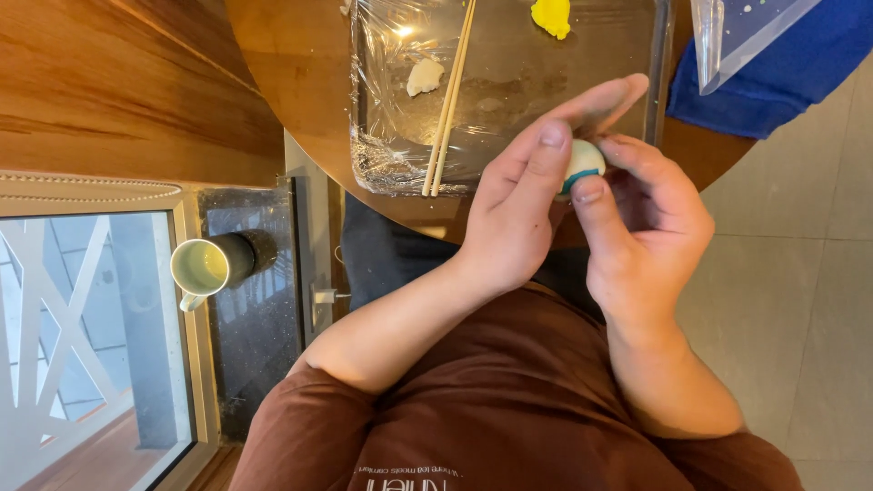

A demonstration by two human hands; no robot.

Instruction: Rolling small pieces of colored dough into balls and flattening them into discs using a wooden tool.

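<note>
We see the round wooden tabletop (pixel 300 82) at upper centre, carrying a film-wrapped tray (pixel 509 100) with chopsticks (pixel 448 100) and yellow (pixel 551 16) and white (pixel 424 76) clay bits. Our left hand (pixel 518 209) and right hand (pixel 650 223) pinch a white-and-teal clay ball (pixel 582 164) between fingertips, partly shaped, at centre right.

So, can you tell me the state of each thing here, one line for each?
Clay ball: white and teal, pinched between both hands.
Left hand: fingers closed on the ball.
Right hand: fingers closed on the ball.
Tray: covered with plastic wrap.
Chopsticks: lying together on the tray.
Yellow lump: resting on the tray.
White lump: resting on the tray.
Mug: upright.
</note>
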